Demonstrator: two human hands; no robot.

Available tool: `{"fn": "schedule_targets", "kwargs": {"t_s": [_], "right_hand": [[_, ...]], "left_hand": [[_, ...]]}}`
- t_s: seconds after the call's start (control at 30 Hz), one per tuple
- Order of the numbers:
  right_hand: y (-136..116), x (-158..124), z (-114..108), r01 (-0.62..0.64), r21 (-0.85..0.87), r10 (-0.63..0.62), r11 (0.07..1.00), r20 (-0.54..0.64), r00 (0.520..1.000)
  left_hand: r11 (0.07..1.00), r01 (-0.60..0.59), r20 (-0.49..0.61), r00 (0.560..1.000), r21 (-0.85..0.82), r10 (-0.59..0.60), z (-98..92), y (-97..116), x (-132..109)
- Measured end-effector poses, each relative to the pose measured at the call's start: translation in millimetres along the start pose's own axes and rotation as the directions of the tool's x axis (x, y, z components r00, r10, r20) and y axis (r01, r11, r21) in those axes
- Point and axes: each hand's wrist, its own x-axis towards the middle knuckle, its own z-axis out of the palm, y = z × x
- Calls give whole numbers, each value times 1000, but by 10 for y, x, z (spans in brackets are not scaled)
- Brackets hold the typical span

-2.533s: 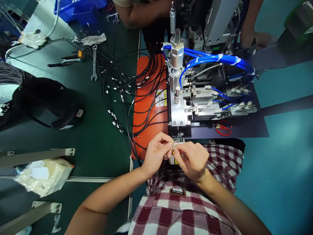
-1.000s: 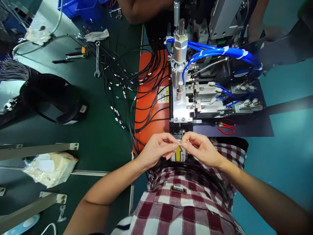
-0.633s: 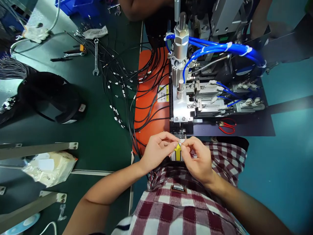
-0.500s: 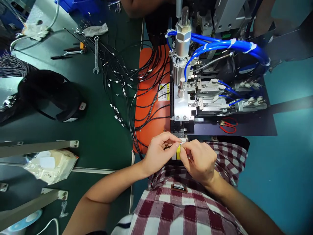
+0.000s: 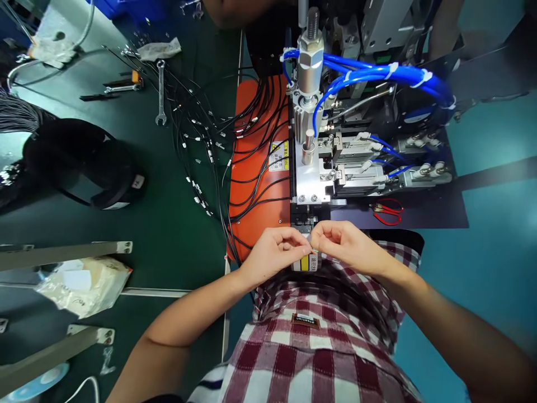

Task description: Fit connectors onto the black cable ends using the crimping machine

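My left hand is closed in a pinch, thumb against fingertips, in front of the machine's near end. Facing it, my right hand pinches too, its fingertips almost meeting those of the left. A tiny thin piece shows at the fingertips, too small to name. Just below them is a motor-like block with a yellow and white label. Beyond my hands stands the metal machine with cylinders, beside an orange plate crossed by black cables.
Blue air hoses arch over the machine. Red-handled pliers or cutters lie on the dark plate at right. On the green bench are a wrench, a black cap-like item and a plastic bag. Another person's arm shows at the top.
My right hand has turned and moved up slightly, its wrist swinging out to the right. More of the label below the fingertips shows. My left hand keeps its pinch in nearly the same place.
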Motion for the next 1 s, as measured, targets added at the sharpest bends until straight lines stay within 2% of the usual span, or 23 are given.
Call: {"fn": "schedule_targets", "kwargs": {"t_s": [0.1,0.2,0.3,0.43,0.63,0.83,1.0], "right_hand": [[24,11,17,44,42,-45,998,26,999],[31,18,35,77,41,-77,996,5,997],[40,13,70,107,38,-101,994,-128,987],[84,-51,197,105,59,-78,993,-346,935],[156,-107,449,62,78,-17,995,-486,874],[111,-101,449,92,59,-48,994,-524,850],[131,-92,460,95,70,-47,993,-505,862]], "left_hand": [[996,65,28,998,-67,-63,-11,-32,13],[992,52,-7,999,-111,-53,4,-54,18],[987,-8,-84,996,-161,-6,39,-53,21],[982,-64,-145,989,-179,38,80,-49,25],[990,-79,-174,983,-116,58,95,-66,25],[992,-99,-171,982,-78,84,103,-35,2],[984,-102,-157,984,-148,79,96,-76,2]]}}
